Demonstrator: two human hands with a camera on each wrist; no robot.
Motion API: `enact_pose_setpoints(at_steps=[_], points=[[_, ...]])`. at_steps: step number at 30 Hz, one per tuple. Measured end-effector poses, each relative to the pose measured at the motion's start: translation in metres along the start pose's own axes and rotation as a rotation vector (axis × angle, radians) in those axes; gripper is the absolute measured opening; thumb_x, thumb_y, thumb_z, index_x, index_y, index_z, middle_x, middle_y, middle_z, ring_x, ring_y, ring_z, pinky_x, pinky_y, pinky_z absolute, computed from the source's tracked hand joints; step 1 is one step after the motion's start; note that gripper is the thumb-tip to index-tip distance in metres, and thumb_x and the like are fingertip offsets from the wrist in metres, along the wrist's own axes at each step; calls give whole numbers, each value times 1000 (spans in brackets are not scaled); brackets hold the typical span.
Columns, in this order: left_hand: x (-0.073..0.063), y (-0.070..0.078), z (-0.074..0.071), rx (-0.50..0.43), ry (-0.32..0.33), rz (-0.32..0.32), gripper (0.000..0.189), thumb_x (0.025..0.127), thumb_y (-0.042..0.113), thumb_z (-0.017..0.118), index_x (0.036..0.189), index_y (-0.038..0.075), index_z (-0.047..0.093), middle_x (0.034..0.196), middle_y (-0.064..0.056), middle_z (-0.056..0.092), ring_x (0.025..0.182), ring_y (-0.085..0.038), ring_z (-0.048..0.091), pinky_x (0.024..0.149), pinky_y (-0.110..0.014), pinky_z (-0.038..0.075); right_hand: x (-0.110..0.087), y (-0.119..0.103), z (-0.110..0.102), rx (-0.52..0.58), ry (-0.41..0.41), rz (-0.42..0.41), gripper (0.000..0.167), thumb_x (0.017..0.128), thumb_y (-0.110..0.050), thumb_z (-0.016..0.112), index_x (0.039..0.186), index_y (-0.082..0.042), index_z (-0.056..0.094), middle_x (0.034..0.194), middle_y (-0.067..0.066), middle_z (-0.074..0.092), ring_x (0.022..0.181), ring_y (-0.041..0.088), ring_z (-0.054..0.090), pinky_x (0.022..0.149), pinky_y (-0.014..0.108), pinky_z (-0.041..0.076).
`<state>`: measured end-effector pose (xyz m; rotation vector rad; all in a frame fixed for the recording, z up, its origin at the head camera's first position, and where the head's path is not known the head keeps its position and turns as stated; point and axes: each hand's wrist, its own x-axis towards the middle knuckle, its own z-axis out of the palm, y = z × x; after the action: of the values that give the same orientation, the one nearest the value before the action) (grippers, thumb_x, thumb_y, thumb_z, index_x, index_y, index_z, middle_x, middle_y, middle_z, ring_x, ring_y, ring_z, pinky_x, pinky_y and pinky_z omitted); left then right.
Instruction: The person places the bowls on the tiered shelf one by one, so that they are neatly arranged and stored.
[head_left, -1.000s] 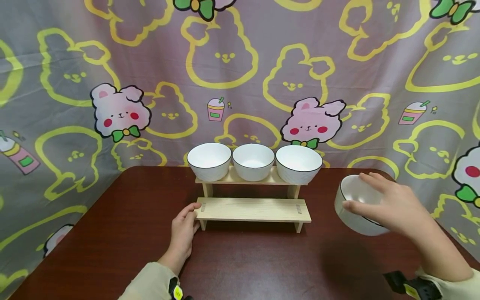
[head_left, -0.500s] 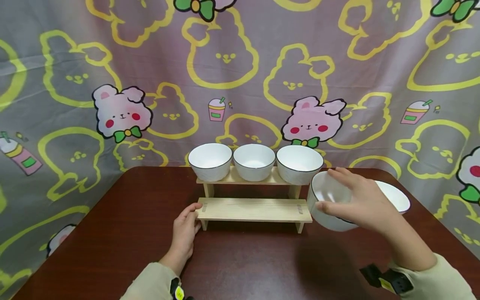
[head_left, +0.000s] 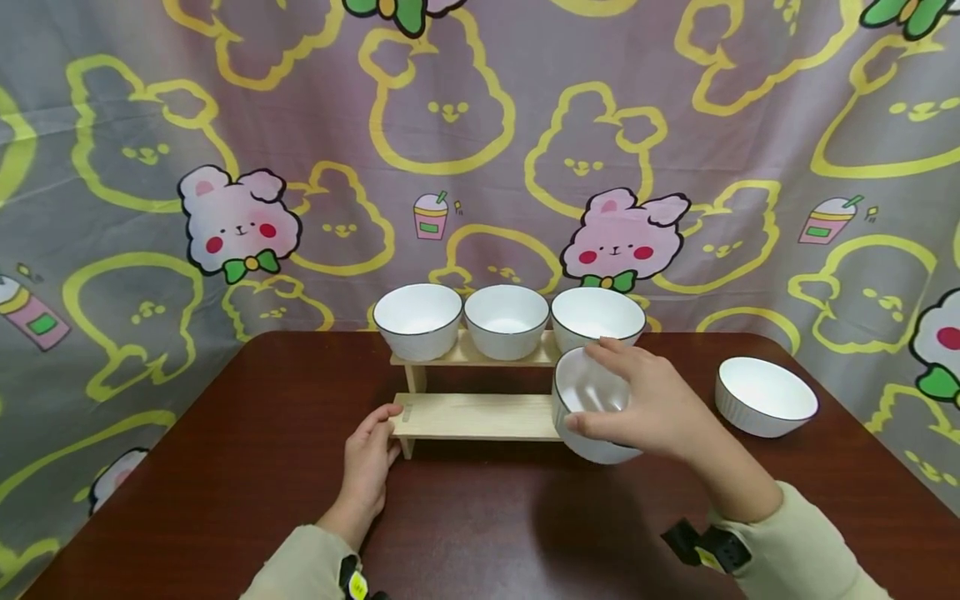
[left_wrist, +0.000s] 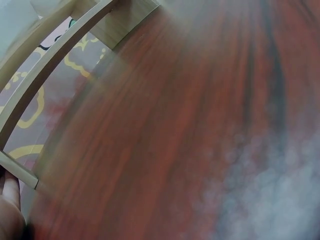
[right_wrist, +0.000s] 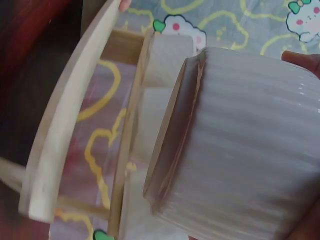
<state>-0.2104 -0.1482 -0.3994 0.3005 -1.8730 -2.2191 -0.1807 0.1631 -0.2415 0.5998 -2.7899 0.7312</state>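
My right hand [head_left: 652, 408] holds a white bowl [head_left: 596, 452] with a dark rim by its edges, thumb and fingers spread across the mouth. This bowl hangs tilted in front of the right end of a two-tier wooden rack [head_left: 472, 417]; whether it touches the lower board cannot be seen. In the right wrist view, the ribbed side of the bowl [right_wrist: 245, 140] fills much of the picture. My left hand [head_left: 365, 467] pinches the lower board's left end, thumb on top. Three white bowls stand upright in a row on the upper tier, the middle bowl [head_left: 506, 325] among them.
Another white bowl [head_left: 765, 396] stands upright on the table's right side. The rack sits on a dark red-brown table [head_left: 247, 433]. A patterned curtain [head_left: 480, 125] hangs behind and along both sides.
My right hand has carried the bowl leftward from the table's right side to the rack's right end. The bowl standing on the right has come into full view. My left hand stays at the rack.
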Motion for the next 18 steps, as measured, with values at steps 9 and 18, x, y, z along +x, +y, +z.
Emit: enact_pose_setpoints(at_steps=[9, 18], points=[[0, 0, -1, 1, -11, 4, 35, 93, 7, 35, 122, -5, 52, 139, -15, 40, 124, -28, 40, 99, -48, 34, 17, -12, 28, 44, 8, -56, 78, 67, -49, 72, 130, -7, 54, 138, 17, 44, 122, 35, 44, 92, 52, 41], [-1, 0, -1, -2, -18, 11, 36, 94, 8, 34, 123, -5, 50, 139, -15, 40, 124, -27, 40, 100, -48, 33, 32, -28, 57, 61, -37, -56, 81, 63, -51, 73, 129, -8, 54, 140, 16, 43, 128, 35, 38, 94, 54, 38]])
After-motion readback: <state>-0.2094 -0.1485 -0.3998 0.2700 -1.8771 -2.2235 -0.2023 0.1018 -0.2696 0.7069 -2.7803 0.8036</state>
